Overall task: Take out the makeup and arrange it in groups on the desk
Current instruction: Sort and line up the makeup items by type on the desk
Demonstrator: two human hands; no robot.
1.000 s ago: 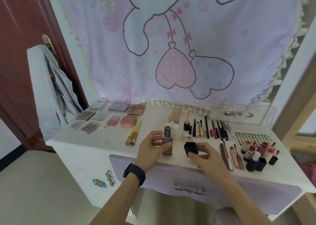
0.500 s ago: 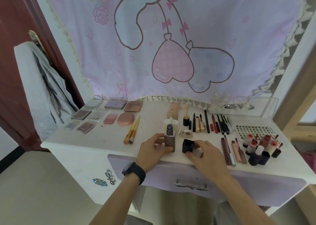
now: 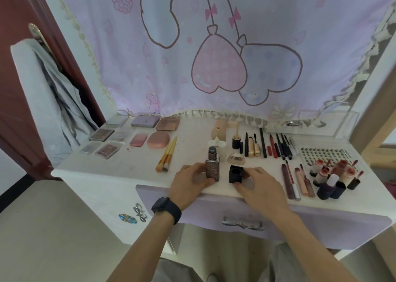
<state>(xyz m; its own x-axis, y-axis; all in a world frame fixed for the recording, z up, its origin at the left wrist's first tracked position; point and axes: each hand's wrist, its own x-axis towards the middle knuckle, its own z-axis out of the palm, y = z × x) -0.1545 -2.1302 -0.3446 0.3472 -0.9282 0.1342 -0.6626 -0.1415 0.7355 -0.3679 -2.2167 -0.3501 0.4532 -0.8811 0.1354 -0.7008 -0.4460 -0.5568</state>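
Surface [image 3: 128,166]: palettes [image 3: 145,121] back-left, brushes [image 3: 167,155] right of them, bottle [image 3: 212,168] front-centre with cap [image 3: 235,174] just right, pencils [image 3: 272,147] behind-right, lip tubes [image 3: 301,181] front-right.

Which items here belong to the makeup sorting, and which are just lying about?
Job: bottle, held by left hand; black cap, held by right hand; palettes; brushes; pencils; lipsticks.
Lying about: curtain; grey cloth; drawer handle.
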